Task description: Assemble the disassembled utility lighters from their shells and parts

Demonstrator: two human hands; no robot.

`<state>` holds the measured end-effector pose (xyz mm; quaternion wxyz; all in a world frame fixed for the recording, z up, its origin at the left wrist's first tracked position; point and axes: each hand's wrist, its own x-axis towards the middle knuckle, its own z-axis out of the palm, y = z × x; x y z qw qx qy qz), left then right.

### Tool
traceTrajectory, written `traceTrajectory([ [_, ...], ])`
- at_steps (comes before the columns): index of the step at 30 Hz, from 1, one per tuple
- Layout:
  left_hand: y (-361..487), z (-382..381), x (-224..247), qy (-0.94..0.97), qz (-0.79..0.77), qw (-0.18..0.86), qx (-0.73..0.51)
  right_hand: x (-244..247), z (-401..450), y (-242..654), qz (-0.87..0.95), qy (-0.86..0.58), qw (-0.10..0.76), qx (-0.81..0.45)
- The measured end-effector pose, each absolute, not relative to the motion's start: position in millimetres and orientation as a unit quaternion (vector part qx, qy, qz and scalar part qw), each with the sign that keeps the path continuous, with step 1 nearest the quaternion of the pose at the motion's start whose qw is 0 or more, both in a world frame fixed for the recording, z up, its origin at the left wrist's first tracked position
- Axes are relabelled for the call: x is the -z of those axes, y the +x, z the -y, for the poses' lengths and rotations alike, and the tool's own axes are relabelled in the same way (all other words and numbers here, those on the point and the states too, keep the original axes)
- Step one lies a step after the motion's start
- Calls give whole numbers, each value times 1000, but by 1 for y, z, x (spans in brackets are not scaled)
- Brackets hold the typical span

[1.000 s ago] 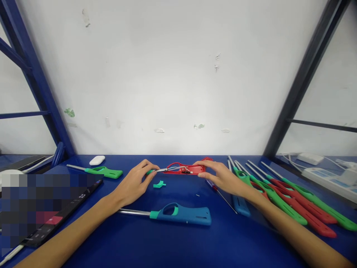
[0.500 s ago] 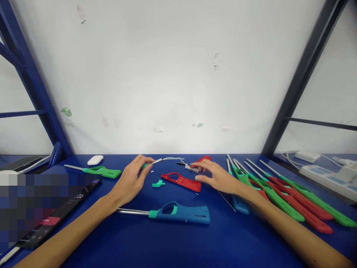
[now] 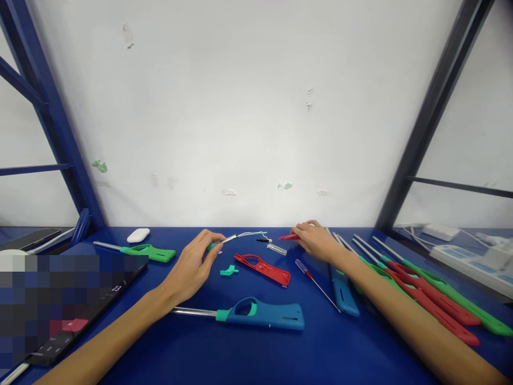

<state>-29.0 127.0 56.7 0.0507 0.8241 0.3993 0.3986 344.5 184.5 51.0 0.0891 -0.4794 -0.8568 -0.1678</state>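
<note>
My left hand point(image 3: 199, 260) pinches a metal lighter tube point(image 3: 229, 239) with a green collar, and thin white wires run from its tip. Beyond the wires' end lie a small black part point(image 3: 263, 240) and a clear fluid tank point(image 3: 277, 249). My right hand point(image 3: 315, 239) is closed on a red shell piece point(image 3: 288, 237) near the back edge. Between the hands a red half shell point(image 3: 262, 268) rests with its inside up. Left of it is a loose green trigger point(image 3: 228, 271). A blue lighter point(image 3: 264, 314) lies in front, and a screwdriver point(image 3: 317, 284) lies right of the red half shell.
Several red and green lighters point(image 3: 433, 291) and a blue one point(image 3: 343, 295) lie at the right. A green lighter point(image 3: 150, 252), a white case point(image 3: 138, 235) and a phone point(image 3: 96, 305) are at the left. A power strip point(image 3: 468, 267) stands at the far right.
My right hand has moved right and back with the red shell piece, now held away from the clear tank. The screwdriver's handle has come into view. My left hand keeps its hold.
</note>
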Motion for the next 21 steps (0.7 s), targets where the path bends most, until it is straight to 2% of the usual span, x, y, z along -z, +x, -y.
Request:
traceTrajectory([
  [8,-26,-121,-58,809,-402,61,-424,-70,-145,309,869,-431,130,205],
  [14,-21,-118,-52,814,-376,86,-434,-63,-130,286,891,-387,118,207],
  [21,-15,-110,-47,833,-361,95,-408,-50,-127,289,888,-404,146,163],
])
